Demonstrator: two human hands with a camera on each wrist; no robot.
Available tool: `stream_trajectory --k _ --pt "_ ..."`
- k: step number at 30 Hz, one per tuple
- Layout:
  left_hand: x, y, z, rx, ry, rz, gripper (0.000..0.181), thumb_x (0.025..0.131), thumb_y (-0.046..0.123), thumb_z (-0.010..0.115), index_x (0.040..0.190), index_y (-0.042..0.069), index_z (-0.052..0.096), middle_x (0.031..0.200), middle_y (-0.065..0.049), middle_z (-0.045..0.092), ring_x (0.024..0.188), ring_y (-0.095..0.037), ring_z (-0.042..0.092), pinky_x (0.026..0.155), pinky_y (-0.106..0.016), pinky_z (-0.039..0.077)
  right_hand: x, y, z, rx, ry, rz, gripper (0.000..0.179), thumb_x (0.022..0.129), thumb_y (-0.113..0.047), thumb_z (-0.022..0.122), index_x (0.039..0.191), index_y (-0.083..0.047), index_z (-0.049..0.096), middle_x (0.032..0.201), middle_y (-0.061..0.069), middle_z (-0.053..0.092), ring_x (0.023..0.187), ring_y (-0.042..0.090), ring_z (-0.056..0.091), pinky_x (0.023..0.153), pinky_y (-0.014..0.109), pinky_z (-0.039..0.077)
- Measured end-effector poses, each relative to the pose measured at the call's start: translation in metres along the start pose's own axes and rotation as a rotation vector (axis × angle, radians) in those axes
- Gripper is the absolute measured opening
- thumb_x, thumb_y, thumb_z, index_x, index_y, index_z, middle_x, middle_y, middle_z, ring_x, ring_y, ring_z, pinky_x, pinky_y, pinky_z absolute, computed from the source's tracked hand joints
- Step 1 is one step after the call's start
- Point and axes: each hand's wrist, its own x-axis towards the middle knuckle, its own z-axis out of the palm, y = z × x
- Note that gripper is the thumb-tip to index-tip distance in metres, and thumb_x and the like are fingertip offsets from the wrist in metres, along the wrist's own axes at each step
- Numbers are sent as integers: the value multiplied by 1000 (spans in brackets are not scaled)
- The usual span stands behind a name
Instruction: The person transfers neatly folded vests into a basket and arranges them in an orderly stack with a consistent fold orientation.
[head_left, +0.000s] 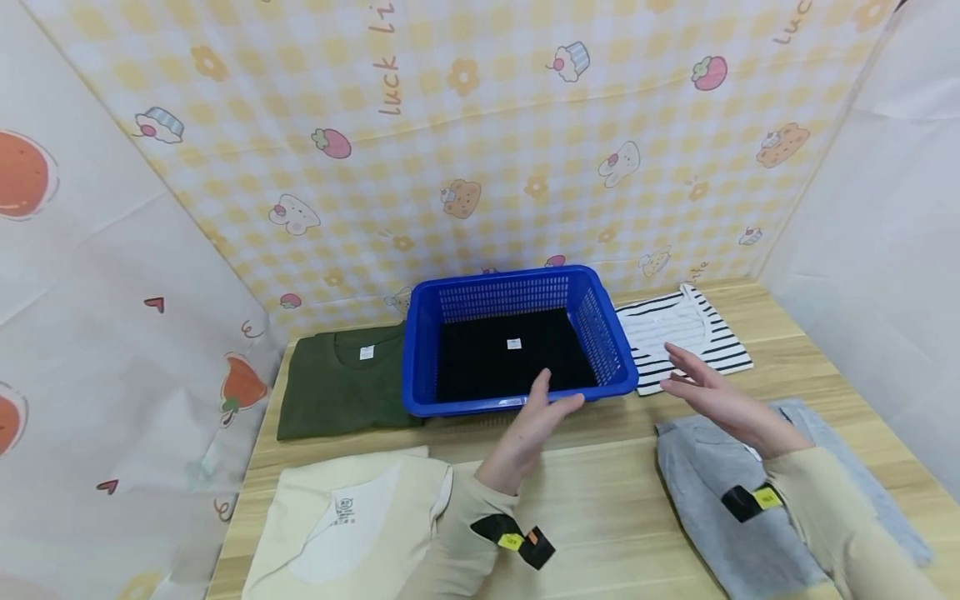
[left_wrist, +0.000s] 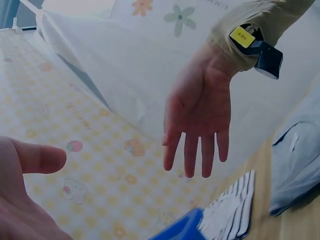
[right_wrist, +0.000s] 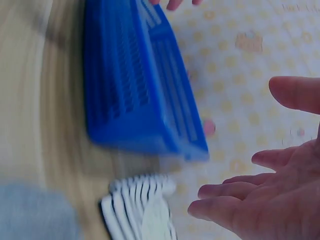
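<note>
Left hand (head_left: pixel 525 429) nearer the blue plastic basket (head_left: pixel 465 407), right hand (head_left: pixel 731 408) off its near right corner

Each grip is empty, fingers extended, nothing held. In the head view the left hand overlaps the basket's near rim, just right of its middle; whether it touches cannot be told. The right hand hovers apart from the basket, which lies to its left and slightly forward. The basket's long axis runs left to right across the wood-patterned counter (head_left: pixel 600 500). A black garment (head_left: pixel 487 367) with a white label lies flat inside. Farther out, a folded olive-green T-shirt (head_left: pixel 337 400) is at the basket's left end, a striped top (head_left: pixel 660 321) at its right, a cream shirt (head_left: pixel 360 517) by the left forearm, a grey garment (head_left: pixel 720 483) below the right.
</note>
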Motion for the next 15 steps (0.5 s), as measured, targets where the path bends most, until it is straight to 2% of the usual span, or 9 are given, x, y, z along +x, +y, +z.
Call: stream_trajectory --k 5,10,15 --pt "2 -17 26 -38 13 -37 81 86 20 58 144 0 6 150 -19 4 136 -37 2 107 -55 3 -18 27 -22 -41 34 39 80 95 -29 47 144 -6 -12 145 32 -10 128 54 3 96 68 13" --pt "11 -37 57 13 86 -131 86 80 17 65 144 0 10 148 -23 11 135 -40 9 107 -56 7 -33 56 -46 -135 90 107 83 94 -34 46 143 -5 -15 142 36 -10 125 57 3 91 70 17" --pt "20 -55 80 41 129 -207 84 78 13 66 142 -2 14 146 -25 17 133 -41 15 106 -54 12 -46 88 -69 -174 113 209 86 95 -38 41 138 3 -20 135 42 -17 122 60 -8 89 72 14"
